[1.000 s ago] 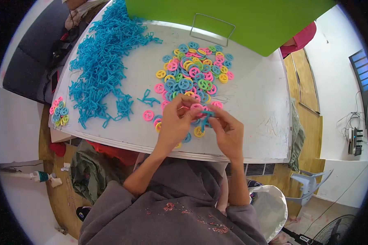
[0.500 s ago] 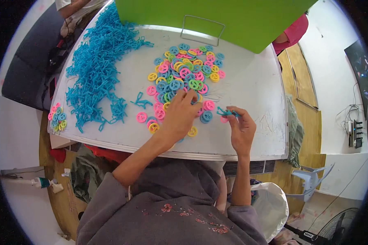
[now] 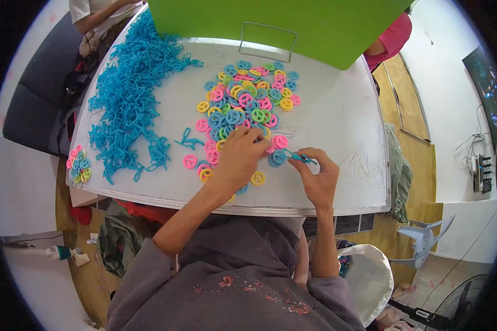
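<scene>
Right hand [image 3: 317, 179] is pinching a blue stick [image 3: 299, 158] with a blue wheel [image 3: 278, 158] at its nine o'clock; your left hand [image 3: 238, 160] is spreading over the wheel pile [image 3: 247, 105] at twelve. Keep the stick level.

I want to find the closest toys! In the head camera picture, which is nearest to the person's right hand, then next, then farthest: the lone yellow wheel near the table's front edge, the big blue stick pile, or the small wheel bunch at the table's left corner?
From the right hand:
1. Lone yellow wheel, just to its left near the front edge.
2. Big blue stick pile, across the table's left side.
3. Small wheel bunch, at the far left corner of the table.
</scene>
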`<action>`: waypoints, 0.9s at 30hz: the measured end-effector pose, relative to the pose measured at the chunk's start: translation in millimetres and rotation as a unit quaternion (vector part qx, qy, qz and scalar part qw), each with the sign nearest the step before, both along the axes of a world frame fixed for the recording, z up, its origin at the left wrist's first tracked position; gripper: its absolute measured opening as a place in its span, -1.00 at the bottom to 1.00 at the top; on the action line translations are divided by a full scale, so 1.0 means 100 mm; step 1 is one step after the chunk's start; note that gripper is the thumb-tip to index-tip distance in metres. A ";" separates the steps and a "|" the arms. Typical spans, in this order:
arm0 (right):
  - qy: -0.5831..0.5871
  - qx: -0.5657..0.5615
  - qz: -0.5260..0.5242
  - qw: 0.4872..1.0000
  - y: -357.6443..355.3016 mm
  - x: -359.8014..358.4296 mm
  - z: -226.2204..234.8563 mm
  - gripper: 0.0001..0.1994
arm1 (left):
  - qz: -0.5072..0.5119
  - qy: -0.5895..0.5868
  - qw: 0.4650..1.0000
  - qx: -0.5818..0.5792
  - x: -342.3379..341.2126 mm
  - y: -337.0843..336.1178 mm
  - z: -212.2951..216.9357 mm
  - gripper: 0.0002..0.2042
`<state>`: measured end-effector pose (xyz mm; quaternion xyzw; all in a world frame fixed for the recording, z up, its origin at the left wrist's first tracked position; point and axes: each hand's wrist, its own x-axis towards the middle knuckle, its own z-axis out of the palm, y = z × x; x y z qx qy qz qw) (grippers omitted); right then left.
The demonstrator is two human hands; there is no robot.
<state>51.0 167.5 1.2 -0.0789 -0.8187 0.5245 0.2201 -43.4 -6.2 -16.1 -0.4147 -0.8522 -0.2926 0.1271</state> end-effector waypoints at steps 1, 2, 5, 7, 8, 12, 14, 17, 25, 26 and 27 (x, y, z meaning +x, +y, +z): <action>0.000 0.000 0.001 1.000 0.00 0.00 0.00 -0.82 | 0.014 -0.020 0.999 0.036 0.00 0.00 0.00 -0.79; 0.006 0.005 0.001 1.000 -0.01 -0.01 0.00 -0.81 | 0.029 -0.041 0.996 0.071 0.00 0.00 0.01 -0.79; 0.014 0.029 -0.001 0.999 0.02 -0.02 -0.04 -0.82 | 0.058 -0.108 0.978 0.167 0.05 0.02 0.10 -0.81; 0.020 0.045 0.004 0.999 0.02 -0.04 -0.06 -0.83 | 0.072 -0.115 0.979 0.153 0.05 -0.01 0.10 -0.82; 0.019 0.048 0.000 0.999 0.00 -0.04 -0.07 -0.83 | 0.085 -0.122 0.979 0.140 0.05 -0.03 0.11 -0.82; 0.025 0.075 0.005 0.997 -0.03 -0.07 -0.07 -0.81 | 0.081 -0.170 0.960 0.206 0.04 -0.05 0.07 -0.84; 0.021 0.075 0.006 0.997 -0.04 -0.07 -0.08 -0.80 | 0.094 -0.146 0.947 0.270 0.08 -0.06 0.17 -0.85; 0.006 0.064 0.011 0.998 -0.07 -0.07 -0.05 -0.80 | 0.050 -0.436 0.845 0.307 0.13 -0.08 0.20 -0.84; 0.001 0.001 0.037 0.999 -0.13 -0.06 0.01 -0.77 | -0.017 -0.510 0.768 0.387 0.22 -0.05 0.18 -0.89; -0.005 0.004 0.042 0.999 -0.14 -0.05 0.02 -0.77 | -0.021 -0.510 0.769 0.385 0.21 -0.05 0.18 -0.90; -0.010 0.007 0.047 0.999 -0.14 -0.04 0.03 -0.78 | -0.021 -0.510 0.769 0.385 0.21 -0.05 0.18 -0.90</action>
